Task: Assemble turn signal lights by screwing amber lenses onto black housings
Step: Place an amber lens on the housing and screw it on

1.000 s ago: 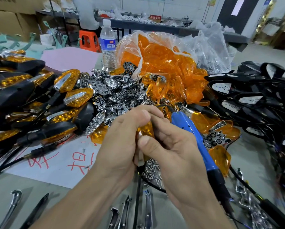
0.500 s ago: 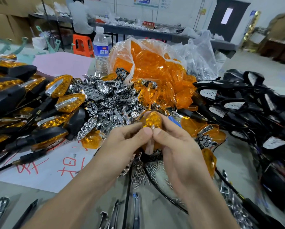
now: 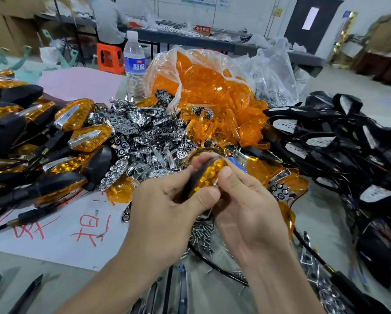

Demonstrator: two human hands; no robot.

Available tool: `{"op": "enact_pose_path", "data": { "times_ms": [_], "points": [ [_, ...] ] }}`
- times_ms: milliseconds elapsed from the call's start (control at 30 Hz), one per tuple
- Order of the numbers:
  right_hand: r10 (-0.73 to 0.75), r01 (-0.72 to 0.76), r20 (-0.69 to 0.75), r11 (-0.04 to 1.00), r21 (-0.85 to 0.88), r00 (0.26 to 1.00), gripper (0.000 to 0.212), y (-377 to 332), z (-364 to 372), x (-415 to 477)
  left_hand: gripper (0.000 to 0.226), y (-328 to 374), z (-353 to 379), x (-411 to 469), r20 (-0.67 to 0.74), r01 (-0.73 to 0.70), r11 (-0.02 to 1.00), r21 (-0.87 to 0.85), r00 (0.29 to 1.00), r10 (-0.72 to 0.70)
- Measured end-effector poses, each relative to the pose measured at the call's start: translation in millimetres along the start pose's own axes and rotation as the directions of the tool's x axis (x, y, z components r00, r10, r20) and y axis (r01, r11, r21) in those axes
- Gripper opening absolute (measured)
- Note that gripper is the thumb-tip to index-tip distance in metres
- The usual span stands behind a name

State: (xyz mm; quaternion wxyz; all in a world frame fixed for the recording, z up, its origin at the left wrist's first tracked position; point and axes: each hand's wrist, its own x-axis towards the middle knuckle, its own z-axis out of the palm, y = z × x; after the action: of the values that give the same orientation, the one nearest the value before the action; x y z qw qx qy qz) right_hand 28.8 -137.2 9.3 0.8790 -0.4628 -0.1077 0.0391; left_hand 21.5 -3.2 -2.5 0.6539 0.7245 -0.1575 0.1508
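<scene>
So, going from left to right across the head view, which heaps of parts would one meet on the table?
Heap of assembled turn signal lights → pile of chrome reflectors → bag of amber lenses → heap of black housings.

Written marks on the bench and behind it

A small red rectangular sign (image 3: 202,29) on the long dark table (image 3: 212,40) at the back carries white Chinese characters that seem to read "不合格区". The clear plastic water bottle (image 3: 134,82) has a blue label (image 3: 137,67) with two large white Chinese characters, which I cannot read for sure. On the white paper sheet (image 3: 54,243), big Chinese characters (image 3: 91,230) are handwritten in red marker, and they are not legible from this angle. A yellow notice (image 3: 278,12) beside the dark door (image 3: 312,30) and a wall poster (image 3: 191,0) are too small to read.
</scene>
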Motion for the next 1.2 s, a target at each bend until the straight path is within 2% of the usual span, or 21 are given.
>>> {"op": "enact_pose_path", "data": {
  "times_ms": [100, 167, 233, 333, 467, 600, 700, 767, 833, 900, 967, 1000, 1100, 1200],
  "points": [
    [0.027, -0.023, -0.051, 0.997, 0.073, 0.998, 0.032, 2, 2, 2, 0.045, 1, -3, 3, 0.012, 0.024, 0.997, 0.078, 1.000, -0.025],
    [0.059, -0.048, -0.110, 0.993, 0.105, 0.992, 0.041, -1, 2, 3, 0.053, 1, -3, 2, 0.118, 0.047, 0.996, 0.080, 0.991, -0.056],
    [0.075, -0.066, -0.165, 0.996, 0.060, 0.983, 0.048, -5, 1, 3, 0.058, 1, 0, 0, 0.182, 0.047, 0.994, 0.099, 0.981, -0.064],
    [0.093, -0.088, -0.185, 0.996, 0.033, 0.978, 0.051, -7, -3, 3, 0.058, 0, 5, -1, 0.161, 0.033, 0.996, 0.083, 0.986, -0.046],
    [0.137, -0.106, -0.184, 0.980, 0.169, 0.973, 0.044, -5, -4, 6, 0.068, 1, 7, -3, 0.119, -0.007, 0.997, 0.082, 0.993, -0.003],
    [0.203, -0.146, -0.226, 0.958, 0.246, 0.953, 0.042, -3, -6, 10, 0.059, -7, 10, -8, 0.103, 0.058, 0.998, 0.019, 0.993, -0.059],
    [0.197, -0.146, -0.207, 0.960, 0.239, 0.958, 0.041, -4, -10, 9, 0.072, -9, 9, -9, 0.135, 0.094, 0.995, 0.017, 0.986, -0.095],
    [0.193, -0.165, -0.223, 0.977, 0.138, 0.956, 0.043, -6, -15, 8, 0.067, -9, 8, -8, 0.155, 0.105, 0.994, 0.009, 0.982, -0.105],
    [0.170, -0.191, -0.281, 0.980, -0.049, 0.945, 0.045, -10, -20, 8, 0.057, -7, 9, -6, 0.156, 0.125, 0.992, 0.009, 0.980, -0.125],
    [0.102, -0.194, -0.326, 0.945, -0.265, 0.940, 0.040, -13, -19, 8, 0.057, -6, 9, -5, 0.093, 0.098, 0.994, 0.043, 0.990, -0.102],
    [0.039, -0.162, -0.253, 0.858, -0.488, 0.967, 0.040, -11, -16, 5, 0.068, -5, 10, -6, 0.005, 0.047, 0.990, 0.134, 0.999, -0.048],
    [0.030, -0.129, -0.190, 0.836, -0.534, 0.981, 0.035, -9, -14, 4, 0.071, -3, 10, -6, -0.023, 0.044, 0.985, 0.167, 0.999, -0.040],
    [0.029, -0.081, -0.110, 0.859, -0.506, 0.994, 0.022, -9, -11, 1, 0.070, -2, 9, -6, 0.005, 0.041, 0.984, 0.176, 0.999, -0.043],
    [0.084, -0.112, -0.090, 0.915, -0.388, 0.992, 0.027, -15, -16, 0, 0.062, -5, 5, -1, 0.008, 0.129, 0.990, 0.050, 0.992, -0.130]
  ]
}}
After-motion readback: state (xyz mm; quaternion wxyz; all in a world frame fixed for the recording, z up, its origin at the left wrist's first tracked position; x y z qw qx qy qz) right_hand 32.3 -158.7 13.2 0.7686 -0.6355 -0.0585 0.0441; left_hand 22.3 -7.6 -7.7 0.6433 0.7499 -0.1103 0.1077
